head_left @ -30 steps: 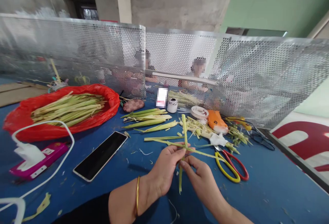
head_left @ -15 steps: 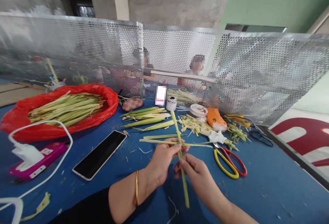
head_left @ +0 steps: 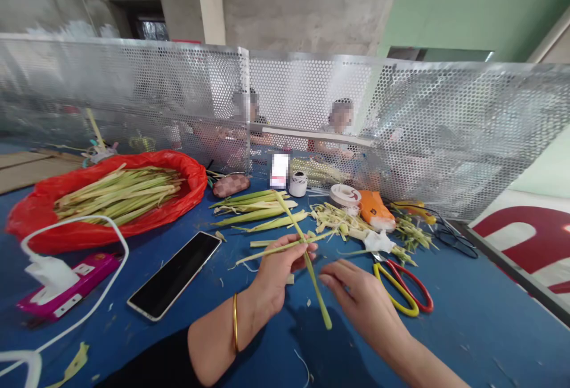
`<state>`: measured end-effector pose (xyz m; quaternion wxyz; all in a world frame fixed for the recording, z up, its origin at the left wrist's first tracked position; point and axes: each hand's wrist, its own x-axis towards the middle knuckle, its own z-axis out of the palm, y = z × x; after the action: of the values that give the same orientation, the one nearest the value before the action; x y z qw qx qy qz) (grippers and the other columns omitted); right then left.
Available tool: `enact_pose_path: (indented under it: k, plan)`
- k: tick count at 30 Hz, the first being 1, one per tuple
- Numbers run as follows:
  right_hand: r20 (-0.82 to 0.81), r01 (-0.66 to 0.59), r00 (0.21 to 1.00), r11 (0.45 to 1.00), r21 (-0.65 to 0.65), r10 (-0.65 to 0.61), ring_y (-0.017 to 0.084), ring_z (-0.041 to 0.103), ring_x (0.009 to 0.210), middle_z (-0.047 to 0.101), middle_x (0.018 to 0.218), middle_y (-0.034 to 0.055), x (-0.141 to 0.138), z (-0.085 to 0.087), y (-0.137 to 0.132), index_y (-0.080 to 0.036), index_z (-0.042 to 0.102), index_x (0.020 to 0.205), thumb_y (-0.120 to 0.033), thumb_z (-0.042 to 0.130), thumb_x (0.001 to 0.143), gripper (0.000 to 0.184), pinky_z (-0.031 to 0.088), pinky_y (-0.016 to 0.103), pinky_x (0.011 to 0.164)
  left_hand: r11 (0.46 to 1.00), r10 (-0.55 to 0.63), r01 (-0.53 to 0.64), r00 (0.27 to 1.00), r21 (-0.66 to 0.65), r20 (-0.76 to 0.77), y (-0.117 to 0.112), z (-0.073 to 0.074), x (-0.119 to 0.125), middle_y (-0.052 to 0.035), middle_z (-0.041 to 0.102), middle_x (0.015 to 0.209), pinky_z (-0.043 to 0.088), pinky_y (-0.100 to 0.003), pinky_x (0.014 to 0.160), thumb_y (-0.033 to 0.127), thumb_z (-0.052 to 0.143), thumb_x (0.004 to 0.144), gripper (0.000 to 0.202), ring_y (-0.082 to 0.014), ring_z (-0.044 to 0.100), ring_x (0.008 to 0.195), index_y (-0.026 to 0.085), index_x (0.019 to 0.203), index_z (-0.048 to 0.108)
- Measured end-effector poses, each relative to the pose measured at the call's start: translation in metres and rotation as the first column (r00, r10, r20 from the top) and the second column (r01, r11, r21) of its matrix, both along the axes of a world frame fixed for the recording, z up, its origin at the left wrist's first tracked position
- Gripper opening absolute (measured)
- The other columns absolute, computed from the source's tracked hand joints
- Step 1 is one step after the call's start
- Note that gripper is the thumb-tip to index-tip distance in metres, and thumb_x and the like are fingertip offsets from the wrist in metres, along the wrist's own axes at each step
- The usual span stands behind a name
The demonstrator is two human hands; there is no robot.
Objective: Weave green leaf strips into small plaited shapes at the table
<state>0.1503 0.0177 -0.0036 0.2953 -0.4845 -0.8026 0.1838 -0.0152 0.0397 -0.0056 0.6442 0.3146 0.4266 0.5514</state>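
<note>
My left hand, with a gold bangle on the wrist, pinches two crossed green leaf strips above the blue table. One strip runs from upper left down to the lower right, the other lies nearly level. My right hand hovers just right of the strips with fingers loosely spread, holding nothing. Yellow and red handled scissors lie just right of that hand.
A red bag of leaf strips sits at the left. A black phone, a pink power strip with a white cable, loose strips, trimmings, a tape roll and an orange glue gun lie around. A perforated metal screen stands behind, people beyond it.
My right hand has let go of the strip and drawn away to the right. The upright strip has tilted in my left hand, its top swinging left.
</note>
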Motion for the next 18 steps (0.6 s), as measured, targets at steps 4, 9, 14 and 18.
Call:
enact_pose_path:
  k: [4, 9, 14, 18]
  plan:
    - [-0.02, 0.124, 0.992, 0.926, 0.356, -0.125, 0.027, 0.059, 0.104, 0.064, 0.112, 0.0117, 0.007, -0.003, 0.009, -0.022, 0.061, 0.112, -0.033, 0.049, 0.092, 0.026, 0.046, 0.04, 0.086, 0.992, -0.123, 0.123, 0.992, 0.017, -0.016, -0.007, -0.001, 0.003, -0.0087, 0.073, 0.086, 0.049, -0.03, 0.078, 0.027, 0.075, 0.069, 0.027, -0.0176, 0.067, 0.079, 0.013, 0.091, 0.068]
    - [-0.047, -0.019, 0.999, 0.989, 0.149, 0.026, 0.02, 0.066, 0.084, 0.072, 0.087, 0.0021, 0.014, -0.007, 0.023, -0.024, 0.065, 0.092, -0.03, 0.047, 0.094, 0.019, 0.035, 0.048, 0.102, 0.956, -0.284, 0.29, 0.951, 0.034, -0.119, -0.013, 0.005, 0.004, -0.0078, 0.072, 0.094, 0.048, -0.029, 0.077, 0.024, 0.072, 0.07, 0.033, -0.018, 0.067, 0.083, 0.015, 0.101, 0.068]
    - [-0.091, -0.005, 0.996, 0.986, 0.164, 0.02, 0.018, 0.06, 0.07, 0.066, 0.072, 0.0009, 0.022, 0.005, 0.027, -0.021, 0.064, 0.081, -0.029, 0.047, 0.094, 0.022, 0.045, 0.038, 0.084, 0.924, -0.351, 0.38, 0.892, 0.052, -0.285, 0.005, 0.007, -0.008, -0.0039, 0.073, 0.084, 0.045, -0.023, 0.068, 0.014, 0.069, 0.066, 0.051, -0.0142, 0.066, 0.077, 0.018, 0.116, 0.063]
    - [-0.106, -0.03, 0.993, 0.984, 0.174, 0.049, 0.017, 0.058, 0.07, 0.063, 0.071, 0.0021, 0.027, 0.019, 0.025, -0.02, 0.063, 0.078, -0.029, 0.047, 0.094, 0.024, 0.046, 0.029, 0.066, 0.961, -0.262, 0.276, 0.93, 0.018, -0.258, 0.022, 0.008, -0.025, -0.0065, 0.072, 0.086, 0.047, -0.023, 0.061, 0.034, 0.069, 0.073, 0.037, -0.015, 0.067, 0.07, 0.013, 0.103, 0.066]
